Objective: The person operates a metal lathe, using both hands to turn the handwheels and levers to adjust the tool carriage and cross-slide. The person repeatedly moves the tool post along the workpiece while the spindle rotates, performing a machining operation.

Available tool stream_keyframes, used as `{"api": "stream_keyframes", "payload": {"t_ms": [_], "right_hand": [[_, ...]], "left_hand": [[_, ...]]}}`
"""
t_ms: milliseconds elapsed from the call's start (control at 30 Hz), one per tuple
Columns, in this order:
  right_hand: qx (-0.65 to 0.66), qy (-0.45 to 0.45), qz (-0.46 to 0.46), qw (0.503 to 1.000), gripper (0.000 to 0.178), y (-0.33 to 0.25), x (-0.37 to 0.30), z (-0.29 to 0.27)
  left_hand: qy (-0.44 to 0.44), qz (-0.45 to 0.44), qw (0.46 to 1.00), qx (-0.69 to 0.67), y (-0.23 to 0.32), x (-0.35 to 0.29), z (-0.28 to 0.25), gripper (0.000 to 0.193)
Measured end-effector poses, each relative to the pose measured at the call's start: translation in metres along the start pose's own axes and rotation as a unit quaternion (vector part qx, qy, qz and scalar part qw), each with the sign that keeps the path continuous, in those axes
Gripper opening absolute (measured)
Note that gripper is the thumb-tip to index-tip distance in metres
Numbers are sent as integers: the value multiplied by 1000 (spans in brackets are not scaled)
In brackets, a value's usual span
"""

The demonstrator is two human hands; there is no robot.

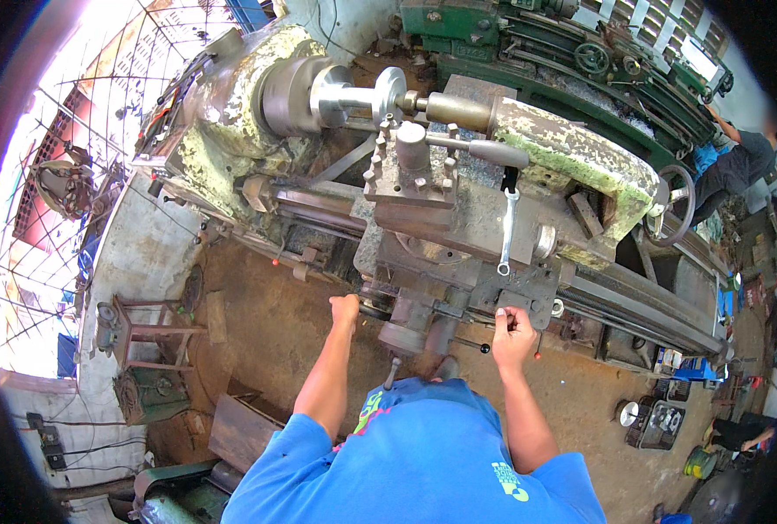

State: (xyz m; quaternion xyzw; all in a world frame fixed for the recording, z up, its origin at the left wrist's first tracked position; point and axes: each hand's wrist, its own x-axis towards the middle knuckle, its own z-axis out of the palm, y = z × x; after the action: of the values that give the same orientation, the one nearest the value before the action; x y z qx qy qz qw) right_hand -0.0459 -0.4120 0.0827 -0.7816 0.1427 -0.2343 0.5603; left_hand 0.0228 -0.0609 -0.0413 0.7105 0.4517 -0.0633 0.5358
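My left hand point(345, 311) is closed around the end of a dark crank handle point(374, 312) on the front of a lathe carriage. To its right, my right hand point(514, 334) has its fingers curled together at the carriage's front right corner; what they hold, if anything, is hidden. Beyond my hands stands a square tool post point(413, 188) with a clamping lever point(498, 154). A combination wrench point(508, 234) lies on the carriage. A shiny flanged metal workpiece point(359, 98) sits between the chuck point(288, 98) and the tailstock point(572, 148).
A green lathe point(546, 74) stands behind this one, with a person point(738, 162) at its right. The tailstock handwheel point(673, 205) sticks out at right. On the floor are a metal stand point(157, 329) at left and a basket of parts point(659, 425) at right.
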Motion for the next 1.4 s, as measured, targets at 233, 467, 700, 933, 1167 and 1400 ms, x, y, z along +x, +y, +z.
{"api": "stream_keyframes", "payload": {"t_ms": [233,467,700,933,1167,1400], "right_hand": [[-17,2,5,1000,10,-5,2,-1],[-23,12,8,1000,11,-2,1,0],[-78,32,41,996,12,6,1,3],[-140,62,-3,988,13,3,-4,10],[-190,162,-44,967,13,-25,-29,36],[-171,-34,123,977,46,-62,-110,117]], "left_hand": [[13,14,1000,9,-3,4,-1,53],[-17,7,1000,13,0,2,-5,51],[-28,11,1000,5,-8,16,-6,53],[-76,-40,995,-55,-1,11,-17,53],[-197,-112,971,-71,0,33,-34,43],[-217,-123,966,-61,4,38,-34,25]]}}
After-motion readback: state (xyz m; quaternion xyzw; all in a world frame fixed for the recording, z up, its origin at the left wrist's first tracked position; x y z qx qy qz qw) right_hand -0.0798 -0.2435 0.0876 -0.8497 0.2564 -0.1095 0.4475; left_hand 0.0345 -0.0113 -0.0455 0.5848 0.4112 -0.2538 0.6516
